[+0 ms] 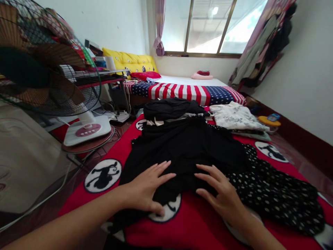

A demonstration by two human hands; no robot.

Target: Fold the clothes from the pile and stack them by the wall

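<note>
A black garment (179, 146) lies spread over the red blanket (197, 222), its exact kind hard to make out. My left hand (149, 187) rests at its near edge with fingers stretched and thumb apart. Across from it, my right hand (218, 189) hovers at or touches the cloth, fingers spread. Neither hand grips anything. Black fabric with white dots (281, 191) sticks out from under the black garment on the right; whether it is a sleeve or a separate piece cannot be told.
Behind lie a folded dark garment (174, 108) and a stack of folded clothes with a white patterned top (235, 116). A fan (88, 130) stands on a stool at left. Farther back are a bed with a flag-print cover (179, 93) and hanging clothes (262, 52).
</note>
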